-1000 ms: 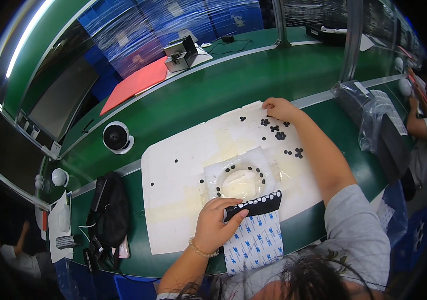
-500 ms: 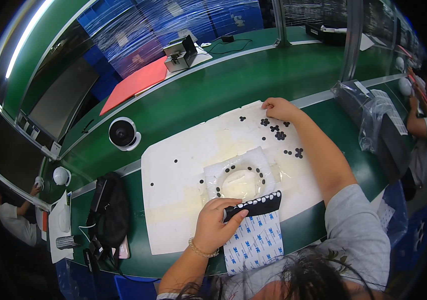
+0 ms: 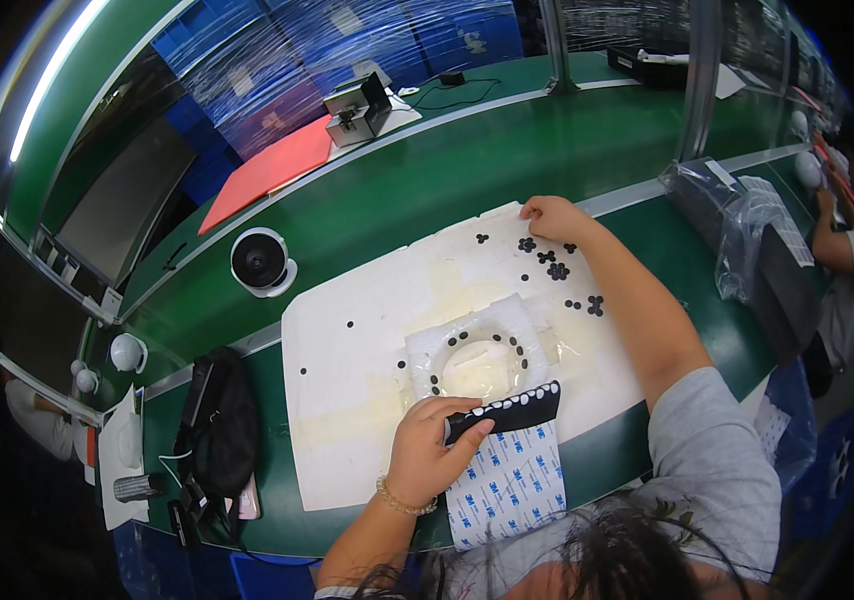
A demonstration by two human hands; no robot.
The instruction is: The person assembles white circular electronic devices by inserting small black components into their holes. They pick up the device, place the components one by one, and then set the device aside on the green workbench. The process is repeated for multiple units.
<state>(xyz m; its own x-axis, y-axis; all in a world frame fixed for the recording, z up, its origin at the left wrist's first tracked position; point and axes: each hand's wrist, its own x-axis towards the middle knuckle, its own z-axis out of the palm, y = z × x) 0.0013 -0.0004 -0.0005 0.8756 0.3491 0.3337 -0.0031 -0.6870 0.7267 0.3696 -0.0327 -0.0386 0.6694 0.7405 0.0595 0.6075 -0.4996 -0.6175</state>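
Fingers of the left hand (image 3: 422, 455) grip one end of a black strip (image 3: 522, 410) at the near side of the foam block (image 3: 429, 345); a printed sheet (image 3: 507, 490) extends nearer the body. Fingers of the right hand (image 3: 555, 217) are bent together beyond the block, to its right; whether they pinch anything cannot be told. In this inspector's judgement, the strip should be held firm by its end, fingertips clear of its white dots, and the loose discs (image 3: 559, 271), beyond the block to its right, taken singly. The block sits on a white board (image 3: 337, 420) laid over a green table (image 3: 607, 450). Left of the block: a black bag (image 3: 219, 420). Far beyond it: film-wrapped blue crates (image 3: 487, 35). Far right: a co-worker (image 3: 837, 250).
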